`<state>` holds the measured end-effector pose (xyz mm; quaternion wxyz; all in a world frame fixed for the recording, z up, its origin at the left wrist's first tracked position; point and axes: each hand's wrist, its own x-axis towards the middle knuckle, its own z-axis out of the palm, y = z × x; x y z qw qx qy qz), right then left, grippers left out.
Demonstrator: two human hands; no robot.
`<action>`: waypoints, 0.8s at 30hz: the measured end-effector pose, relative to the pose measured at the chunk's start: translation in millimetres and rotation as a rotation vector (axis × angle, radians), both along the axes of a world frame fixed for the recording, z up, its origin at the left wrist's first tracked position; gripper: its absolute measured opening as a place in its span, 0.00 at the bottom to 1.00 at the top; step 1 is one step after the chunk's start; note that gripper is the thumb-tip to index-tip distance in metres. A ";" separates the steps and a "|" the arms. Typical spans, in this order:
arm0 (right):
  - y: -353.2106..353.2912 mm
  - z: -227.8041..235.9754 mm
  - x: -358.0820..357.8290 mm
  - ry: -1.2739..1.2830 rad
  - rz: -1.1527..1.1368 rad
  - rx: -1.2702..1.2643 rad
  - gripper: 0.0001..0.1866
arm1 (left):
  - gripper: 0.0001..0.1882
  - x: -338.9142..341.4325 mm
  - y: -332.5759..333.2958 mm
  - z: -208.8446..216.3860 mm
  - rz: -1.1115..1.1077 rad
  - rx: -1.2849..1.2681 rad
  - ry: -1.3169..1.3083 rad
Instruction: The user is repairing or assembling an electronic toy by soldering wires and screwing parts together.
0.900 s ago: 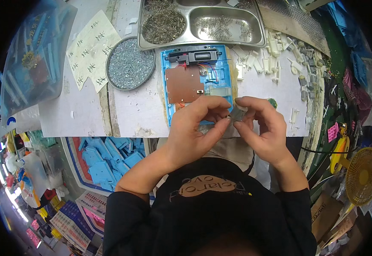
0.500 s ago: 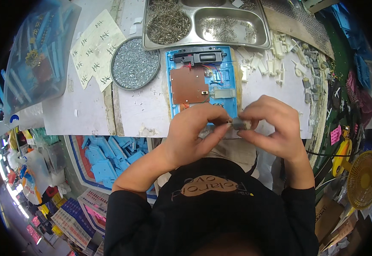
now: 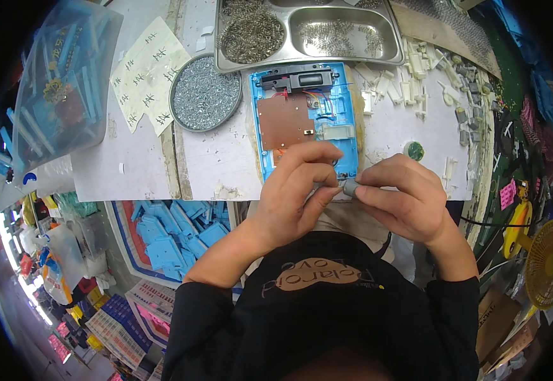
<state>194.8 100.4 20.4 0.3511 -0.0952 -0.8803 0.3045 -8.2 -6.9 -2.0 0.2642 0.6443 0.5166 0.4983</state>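
Observation:
My right hand pinches a small grey cylinder just off the table's front edge. My left hand is closed in a pinch against the cylinder's left end; what its fingertips hold there is too small to make out. Directly beyond both hands lies an open light-blue plastic housing. Inside it are a brown circuit board, a black module along the far end, thin coloured wires and a clear strip. My left fingers cover the housing's near part.
A round dish of small screws stands left of the housing, and a steel compartment tray of small metal parts behind it. White plastic pieces and a green round item lie right. A bin of blue housings stands lower left.
My right fingers have closed in around the grey cylinder, which is now tilted differently. The left hand's fingers have lifted and curled. The green round item, hidden before, now shows beyond my right hand.

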 end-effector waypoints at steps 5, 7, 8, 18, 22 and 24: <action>-2.1 -6.9 0.5 0.008 -0.016 -0.063 0.16 | 0.11 -1.2 -3.5 -11.1 0.062 0.000 -0.123; 0.1 -10.0 -0.2 0.012 -0.006 -0.071 0.17 | 0.11 -2.4 -2.9 -12.5 0.054 0.008 -0.118; 0.4 -11.1 -0.4 0.012 -0.004 -0.079 0.17 | 0.10 -3.1 -2.1 -12.4 0.050 0.012 -0.116; 30.0 -25.2 31.4 0.046 -0.332 -0.355 0.22 | 0.20 -61.0 54.6 -9.6 0.169 -0.007 0.378; 43.6 -37.6 43.5 0.141 -0.565 -0.790 0.21 | 0.21 -47.7 80.0 0.9 0.094 0.048 0.626; 47.0 -42.7 44.7 0.146 -0.555 -0.821 0.20 | 0.17 -45.7 86.6 -3.2 0.081 0.085 0.710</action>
